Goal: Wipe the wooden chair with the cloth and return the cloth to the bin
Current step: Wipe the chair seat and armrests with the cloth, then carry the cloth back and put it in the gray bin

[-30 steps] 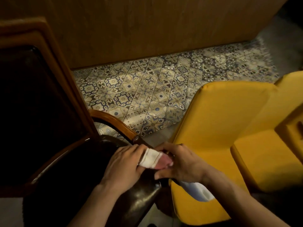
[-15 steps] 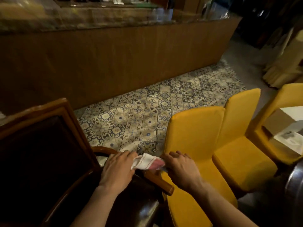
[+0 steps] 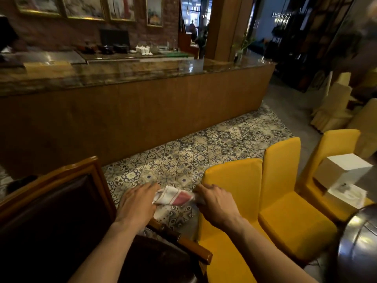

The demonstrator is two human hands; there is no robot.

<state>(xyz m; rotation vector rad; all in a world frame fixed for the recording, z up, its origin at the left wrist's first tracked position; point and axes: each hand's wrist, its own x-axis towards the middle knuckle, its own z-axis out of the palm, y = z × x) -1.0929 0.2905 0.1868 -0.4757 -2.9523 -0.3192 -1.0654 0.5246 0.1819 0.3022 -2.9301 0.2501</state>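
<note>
A white cloth with red stripes (image 3: 173,198) is stretched between my two hands, held in the air above the floor. My left hand (image 3: 137,205) grips its left end and my right hand (image 3: 216,205) grips its right end. The wooden chair (image 3: 61,201) with a dark leather back and seat stands at the lower left; its wooden armrest (image 3: 191,247) runs below my left forearm. The cloth is lifted off the chair. No bin shows that I can identify.
Three yellow covered chairs (image 3: 281,190) stand in a row at the right. A white and brown box (image 3: 342,170) sits on the far one. A shiny metal object (image 3: 359,248) is at the lower right edge. A long wooden counter (image 3: 132,111) runs across behind patterned floor tiles (image 3: 193,156).
The view has tilted up from the chair seat to the room. Both hands lifted the cloth off the armrest and pulled it out wider between them.
</note>
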